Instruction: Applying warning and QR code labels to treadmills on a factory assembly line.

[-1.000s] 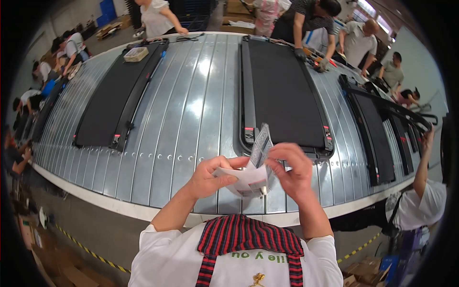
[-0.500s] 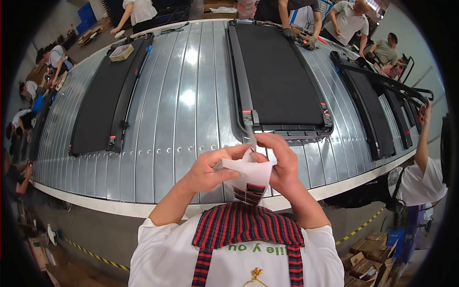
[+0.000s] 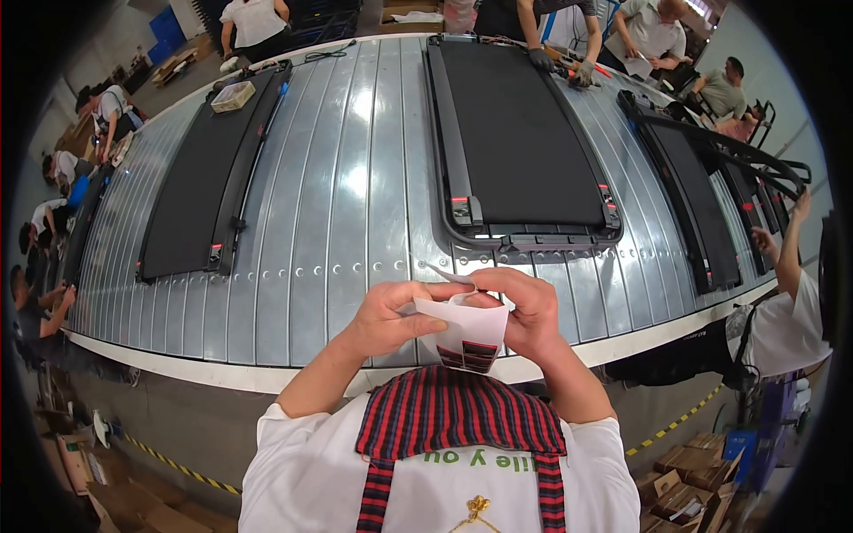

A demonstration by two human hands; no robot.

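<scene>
Between my hands, close to my chest, is a white sheet of labels (image 3: 464,322) with dark and red printed blocks on its lower part. My left hand (image 3: 386,320) pinches its left side, thumb on the near face. On the other side my right hand (image 3: 524,311) has fingers and thumb pressed together at the upper right edge. A thin pale strip (image 3: 449,274) stands up and curls away from the sheet between the fingertips. Beyond my hands a black treadmill base (image 3: 529,133) lies on the metal conveyor (image 3: 355,222).
Another treadmill base (image 3: 204,178) with a clear tub (image 3: 233,96) on it lies left; a further one (image 3: 680,195) lies right. At right a person (image 3: 786,311) holds a black frame. A gloved co-worker (image 3: 560,44) works at the far edge. Cardboard boxes (image 3: 689,480) stand behind right.
The pale strip, upright half a second ago, now leans left and lower. My right fingers have come down slightly, and the sheet tips flatter. The person at right has lowered one hand.
</scene>
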